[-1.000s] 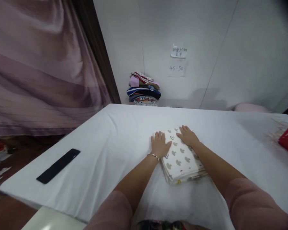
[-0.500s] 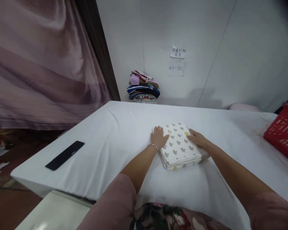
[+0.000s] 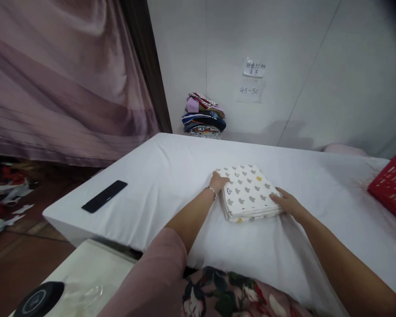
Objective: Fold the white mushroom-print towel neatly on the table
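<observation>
A folded white cloth (image 3: 251,191) with grey mushroom-like prints, plus a few purple and yellow ones, lies in a thick square on the white-covered table. My left hand (image 3: 218,181) grips its left edge, thumb on top and fingers curled behind the far left corner, partly hidden. On the right edge, near the front corner, my right hand (image 3: 287,203) holds the layers, with its thumb over the top and the other fingers along the side. A bracelet (image 3: 212,192) circles my left wrist.
A black phone-like slab (image 3: 104,197) lies on the table (image 3: 171,176) at left. Folded clothes (image 3: 204,116) are stacked behind the far edge. A red basket (image 3: 392,185) stands at right. Below left is a white surface with a round black object (image 3: 39,300).
My left hand has gone from lying flat with fingers spread to curling around the cloth's edge. My right hand has slid nearer along the right edge. The view has shifted slightly.
</observation>
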A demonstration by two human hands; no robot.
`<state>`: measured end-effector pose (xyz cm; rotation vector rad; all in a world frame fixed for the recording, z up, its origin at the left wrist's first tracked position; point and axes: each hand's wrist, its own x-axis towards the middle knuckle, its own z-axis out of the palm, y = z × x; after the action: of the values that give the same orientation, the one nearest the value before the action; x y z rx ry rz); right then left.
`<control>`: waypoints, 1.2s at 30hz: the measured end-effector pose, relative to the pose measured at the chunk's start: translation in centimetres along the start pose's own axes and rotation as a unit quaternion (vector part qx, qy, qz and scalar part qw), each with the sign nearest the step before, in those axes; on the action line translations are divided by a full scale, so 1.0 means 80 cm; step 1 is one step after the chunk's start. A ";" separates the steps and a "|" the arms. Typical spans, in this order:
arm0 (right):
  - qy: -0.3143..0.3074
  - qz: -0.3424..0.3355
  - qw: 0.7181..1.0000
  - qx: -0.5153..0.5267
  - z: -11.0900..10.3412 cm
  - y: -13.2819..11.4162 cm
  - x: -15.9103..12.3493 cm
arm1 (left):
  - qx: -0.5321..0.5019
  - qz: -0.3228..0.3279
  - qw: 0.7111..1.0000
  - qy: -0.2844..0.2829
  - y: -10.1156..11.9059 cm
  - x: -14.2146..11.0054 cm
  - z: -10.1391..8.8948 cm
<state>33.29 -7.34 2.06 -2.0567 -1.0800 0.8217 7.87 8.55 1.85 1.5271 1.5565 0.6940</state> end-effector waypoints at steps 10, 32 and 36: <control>0.009 -0.005 0.999 0.033 0.043 -0.014 -0.014 | -0.038 0.028 0.999 -0.006 -0.005 0.033 -0.033; 0.125 -0.460 0.868 -0.142 0.054 0.028 -0.031 | 0.187 0.434 0.881 0.037 -0.086 -0.117 -0.036; 0.091 -0.473 0.861 -0.165 0.060 0.033 -0.023 | 0.194 0.446 0.872 0.050 -0.085 -0.116 -0.037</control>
<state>29.93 -8.78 -2.38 -1.4705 -1.9487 -0.0690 1.03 -0.80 -0.76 2.5967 1.0208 0.9984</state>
